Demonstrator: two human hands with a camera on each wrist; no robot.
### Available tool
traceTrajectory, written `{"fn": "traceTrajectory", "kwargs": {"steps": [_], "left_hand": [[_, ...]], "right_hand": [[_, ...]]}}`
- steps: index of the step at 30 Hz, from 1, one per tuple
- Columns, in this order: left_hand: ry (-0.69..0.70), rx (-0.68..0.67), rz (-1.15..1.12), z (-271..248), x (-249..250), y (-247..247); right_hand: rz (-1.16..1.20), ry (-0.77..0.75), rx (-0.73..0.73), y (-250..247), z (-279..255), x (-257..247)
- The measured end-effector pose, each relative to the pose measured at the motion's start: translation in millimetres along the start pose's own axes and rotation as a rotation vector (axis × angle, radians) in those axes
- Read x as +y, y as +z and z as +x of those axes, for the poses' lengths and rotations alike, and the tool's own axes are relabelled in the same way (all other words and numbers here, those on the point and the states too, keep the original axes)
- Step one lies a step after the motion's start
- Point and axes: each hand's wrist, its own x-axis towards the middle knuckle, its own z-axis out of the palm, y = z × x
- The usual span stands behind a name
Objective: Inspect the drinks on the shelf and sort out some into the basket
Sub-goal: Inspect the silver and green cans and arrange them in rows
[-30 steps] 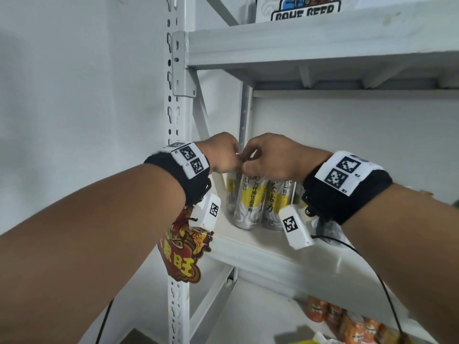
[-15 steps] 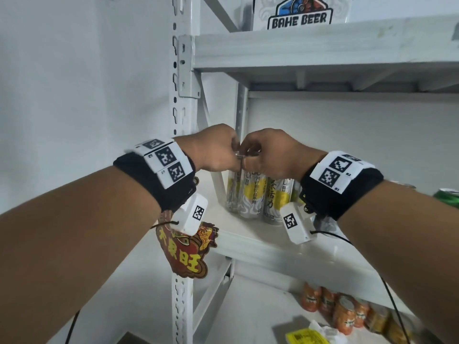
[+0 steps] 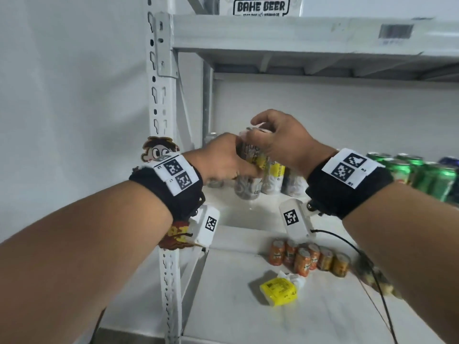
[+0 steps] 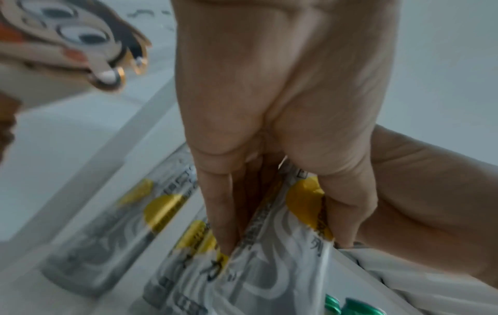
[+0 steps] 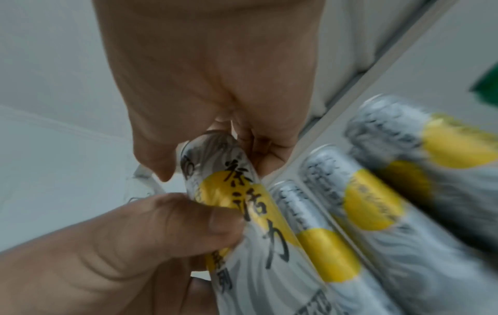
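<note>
Gripping a tall silver-and-yellow can around its middle, the left hand has fingers and thumb curled round the body, while the right hand curls over the can's top rim, fingertips on the lid. The can is tilted, its base just above the middle shelf, in front of matching cans standing at the shelf's left end. Green cans stand further right on the same shelf. On the shelf below sit a cluster of orange cans and a yellow packet. A cartoon tag hangs on the rack's upright, beside the left wrist. A beer box stands on the top shelf.
</note>
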Motion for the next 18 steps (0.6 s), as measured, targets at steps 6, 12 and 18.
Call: {"fn": "traceTrajectory", "kwargs": {"steps": [6, 12, 18], "left_hand": [[0.041, -0.086, -0.168, 18, 19, 58], [0.057, -0.137, -0.205, 44, 40, 121], [0.044, -0.149, -0.243, 68, 47, 169]], "right_hand": [[0.248, 0.232, -0.003, -53, -45, 47], [0.265, 0.261, 0.034, -110, -71, 88], [0.331, 0.231, 0.017, -141, -75, 134]]}}
